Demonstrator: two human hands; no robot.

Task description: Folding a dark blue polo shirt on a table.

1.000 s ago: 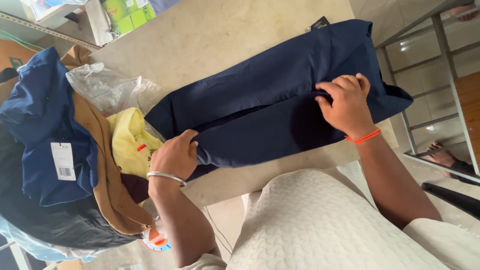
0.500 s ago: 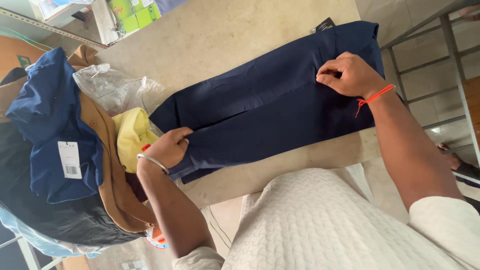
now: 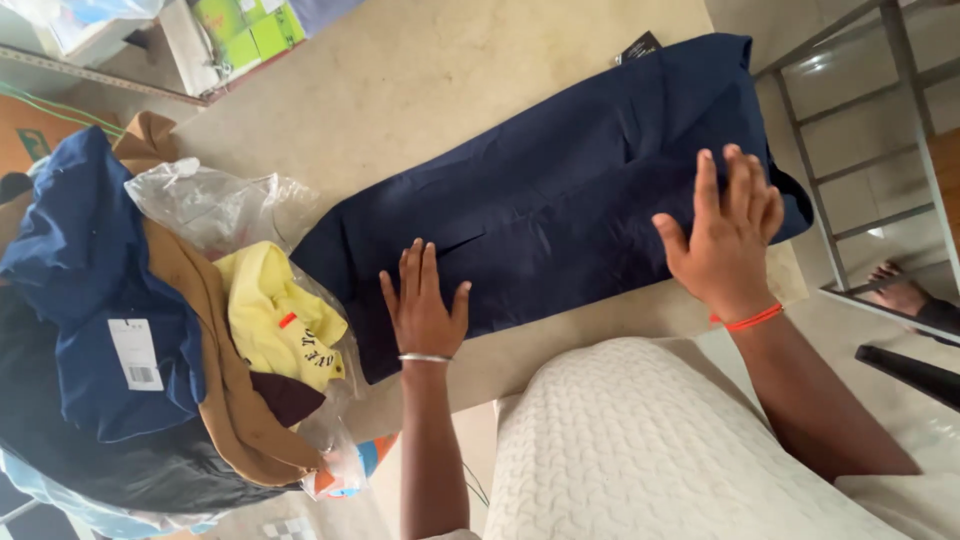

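Note:
A navy blue garment (image 3: 560, 170) lies folded lengthwise across the beige stone tabletop (image 3: 420, 80). My left hand (image 3: 424, 305), with a metal bangle on the wrist, lies flat with fingers spread on the garment's near left end. My right hand (image 3: 724, 236), with an orange thread on the wrist, presses flat and spread on the garment's right part. Neither hand grips the cloth.
To the left a heap of clothes: a blue tagged garment (image 3: 95, 290), a brown one (image 3: 205, 330), a yellow shirt in clear plastic (image 3: 280, 315), an empty clear bag (image 3: 215, 205). Green boxes (image 3: 250, 20) stand at the back. A metal rack (image 3: 860, 150) and another person's foot (image 3: 895, 292) are right.
Both hands let go of the fold they were pinching and now lie flat and spread on the garment. The right hand moved toward the near right end.

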